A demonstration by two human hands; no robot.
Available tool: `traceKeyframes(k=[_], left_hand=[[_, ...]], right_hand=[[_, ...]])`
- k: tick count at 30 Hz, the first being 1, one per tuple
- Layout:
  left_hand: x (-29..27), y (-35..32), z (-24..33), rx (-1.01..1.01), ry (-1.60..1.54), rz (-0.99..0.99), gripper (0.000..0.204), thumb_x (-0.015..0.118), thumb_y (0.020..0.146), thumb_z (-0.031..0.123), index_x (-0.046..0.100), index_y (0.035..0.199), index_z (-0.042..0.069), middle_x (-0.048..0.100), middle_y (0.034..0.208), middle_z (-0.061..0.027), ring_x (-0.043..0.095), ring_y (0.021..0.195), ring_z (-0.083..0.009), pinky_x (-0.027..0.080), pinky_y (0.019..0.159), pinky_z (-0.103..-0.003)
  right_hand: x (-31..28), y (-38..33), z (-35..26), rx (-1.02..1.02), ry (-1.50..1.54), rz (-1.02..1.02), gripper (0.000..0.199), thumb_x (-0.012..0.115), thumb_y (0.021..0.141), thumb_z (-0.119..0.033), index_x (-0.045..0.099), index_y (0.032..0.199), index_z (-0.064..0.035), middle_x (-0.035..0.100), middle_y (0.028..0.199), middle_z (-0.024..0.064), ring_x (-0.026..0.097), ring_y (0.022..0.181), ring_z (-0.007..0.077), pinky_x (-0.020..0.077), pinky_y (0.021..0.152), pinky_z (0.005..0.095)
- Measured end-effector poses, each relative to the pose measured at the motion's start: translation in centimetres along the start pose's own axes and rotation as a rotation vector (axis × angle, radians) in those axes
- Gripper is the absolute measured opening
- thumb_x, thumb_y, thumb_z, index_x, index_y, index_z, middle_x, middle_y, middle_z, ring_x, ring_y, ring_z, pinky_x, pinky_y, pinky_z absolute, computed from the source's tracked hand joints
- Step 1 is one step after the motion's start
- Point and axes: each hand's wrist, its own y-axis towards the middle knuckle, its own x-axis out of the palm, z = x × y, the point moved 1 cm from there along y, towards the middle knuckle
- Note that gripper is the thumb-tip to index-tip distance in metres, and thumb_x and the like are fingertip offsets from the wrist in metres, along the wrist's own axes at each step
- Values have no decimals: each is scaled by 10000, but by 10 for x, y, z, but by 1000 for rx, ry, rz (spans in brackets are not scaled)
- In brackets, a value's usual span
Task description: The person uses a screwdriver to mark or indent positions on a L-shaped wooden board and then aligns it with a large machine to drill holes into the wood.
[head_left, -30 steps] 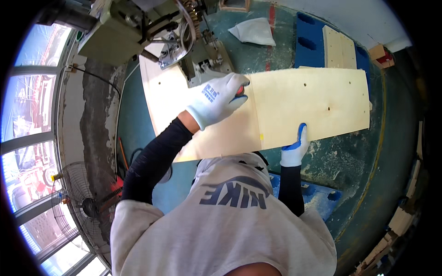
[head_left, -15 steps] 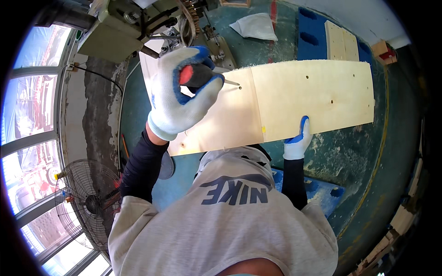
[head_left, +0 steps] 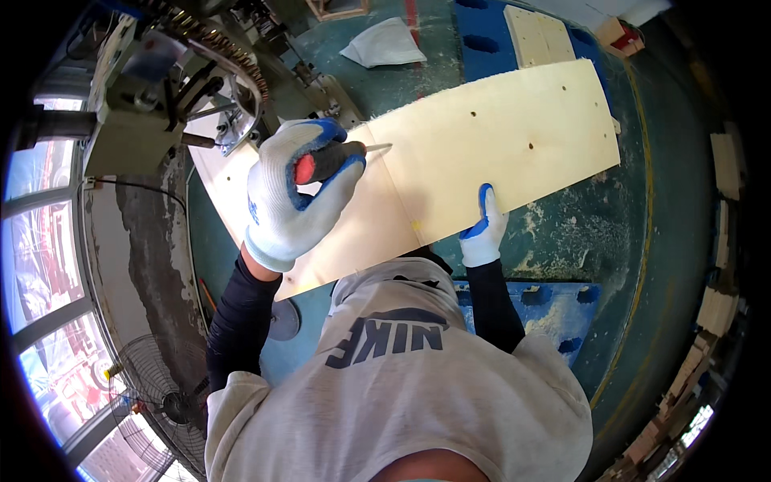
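My gloved left hand (head_left: 293, 189) is closed around the black and red handle of a screwdriver (head_left: 331, 162). Its thin metal shaft points right, and the tip shows over a pale wooden board (head_left: 490, 149), just past the seam between two panels. Whether the tip touches the wood I cannot tell. Several small dark holes or knots mark the board, and its far edge looks rough and fuzzy. At the near edge, my gloved right hand (head_left: 483, 233) grips the board with the thumb on top; its other fingers are hidden underneath.
A machine (head_left: 132, 124) stands at the far left beside the board's end. A wire-caged fan (head_left: 173, 406) is at the lower left. Blue pallets lie behind, with wooden planks (head_left: 540, 38) on top, and near my right arm (head_left: 522, 301). A white sack (head_left: 387, 42) rests on the floor.
The screwdriver tip has moved from beside a hole to the right, across the panel seam. The whole view has shifted, and the board appears more slanted, its right end higher in view.
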Motion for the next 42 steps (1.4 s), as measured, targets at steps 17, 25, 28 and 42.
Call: traceKeyframes(k=[17, 25, 28, 42], left_hand=[[108, 87, 5, 179, 99, -279, 465, 788, 856, 79, 510, 1224, 17, 685, 948, -130, 689, 784, -195, 558, 710, -314], [164, 69, -43, -46, 193, -638, 454, 707, 903, 288, 497, 1233, 57, 637, 1053, -202, 630, 988, -406, 501, 843, -446], [159, 80, -49, 1, 155, -610, 441, 716, 901, 291, 500, 1208, 60, 638, 1022, -195, 630, 953, -403, 504, 809, -430], [85, 92, 17, 300, -173, 153, 538, 817, 788, 12, 501, 1221, -29, 651, 922, -120, 669, 763, -194, 537, 694, -295]], right_hand=[[16, -14, -8, -16, 176, 70, 466, 628, 948, 9, 477, 1388, -5, 600, 1262, 116, 641, 1093, 212, 550, 946, 365], [25, -42, 1, -41, 125, 88, 437, 666, 952, -73, 509, 1352, 12, 602, 1254, 98, 613, 1096, 174, 524, 935, 346], [19, -24, 4, 16, 123, 26, 504, 638, 980, -111, 437, 1428, 6, 560, 1340, 114, 576, 1207, 207, 500, 995, 359], [26, -35, 4, 13, 136, 114, 480, 695, 935, -105, 500, 1362, -8, 602, 1242, 96, 616, 1101, 188, 524, 944, 339]])
